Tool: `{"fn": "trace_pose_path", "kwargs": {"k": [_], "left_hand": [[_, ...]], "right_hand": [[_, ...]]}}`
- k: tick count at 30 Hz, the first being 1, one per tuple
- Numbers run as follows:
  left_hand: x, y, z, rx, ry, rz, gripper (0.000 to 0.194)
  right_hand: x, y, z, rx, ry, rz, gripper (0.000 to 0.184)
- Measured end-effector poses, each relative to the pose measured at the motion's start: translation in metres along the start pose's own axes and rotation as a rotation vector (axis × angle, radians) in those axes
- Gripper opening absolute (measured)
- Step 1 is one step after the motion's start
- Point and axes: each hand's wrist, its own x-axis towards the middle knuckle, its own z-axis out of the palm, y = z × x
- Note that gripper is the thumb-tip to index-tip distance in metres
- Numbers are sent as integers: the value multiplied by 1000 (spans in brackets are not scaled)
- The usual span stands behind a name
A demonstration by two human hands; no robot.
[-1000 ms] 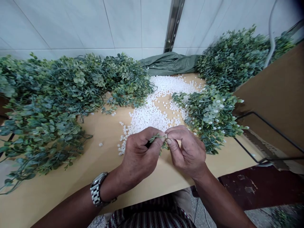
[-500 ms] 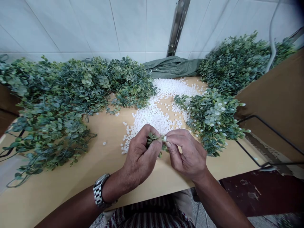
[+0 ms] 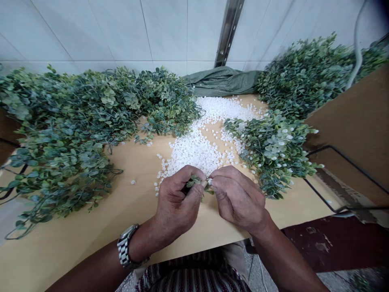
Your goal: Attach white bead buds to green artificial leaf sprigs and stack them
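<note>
My left hand (image 3: 179,198) is closed around a small artificial leaf sprig (image 3: 194,180), most of it hidden behind the fingers. Thumb and forefinger of my right hand (image 3: 238,196) pinch a small white bead (image 3: 209,181) at the tip of the sprig, so the two hands almost meet. Just beyond them on the table spreads a heap of white beads (image 3: 194,152). To the right of the heap lies a bunch of green sprigs (image 3: 273,142), several of them tipped with white beads.
Plain leaf sprigs (image 3: 91,109) are piled along the left and back of the table (image 3: 106,235). Another leafy pile (image 3: 304,77) is at the back right, near a cardboard piece (image 3: 352,129) and a black wire frame (image 3: 361,168). Green cloth (image 3: 221,81) lies against the tiled wall.
The white bead at the sprig's tip is now more covered by my right fingertips. Both hands stay in nearly the same place; the view has shifted slightly.
</note>
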Motion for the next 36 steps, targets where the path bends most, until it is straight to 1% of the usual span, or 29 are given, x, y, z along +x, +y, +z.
{"fn": "trace_pose_path", "kwargs": {"k": [4, 6, 9, 12, 16, 18, 21, 24, 27, 33, 36], "left_hand": [[-3, -2, -2, 96, -3, 105, 11], [-4, -3, -2, 131, -11, 119, 11], [-4, -3, -1, 152, -8, 102, 10], [-2, -1, 0, 61, -2, 24, 7], [2, -2, -2, -182, -45, -148, 5], [4, -3, -3, -321, -71, -212, 7], [7, -5, -4, -514, -90, -303, 13], [9, -6, -4, -625, -121, -394, 19], [10, -5, -3, -652, -140, -437, 20], [7, -6, 0, -607, -129, -414, 15], [6, -7, 1, -558, -112, -404, 13]], "right_hand": [[-1, 1, -1, -49, -25, -58, 22], [-2, 2, 0, -78, -54, -59, 23], [-4, 4, 1, -73, -77, -34, 22], [-4, 4, 2, -24, -55, 3, 19], [2, 1, -1, 68, -12, 109, 14], [5, 0, -3, 127, 25, 157, 13], [8, -1, -5, 201, 35, 198, 12], [9, -2, -5, 235, 46, 207, 13], [9, -2, -6, 227, 61, 210, 14], [8, -5, -6, 189, 47, 188, 14], [5, -4, -8, 150, 4, 166, 15]]}}
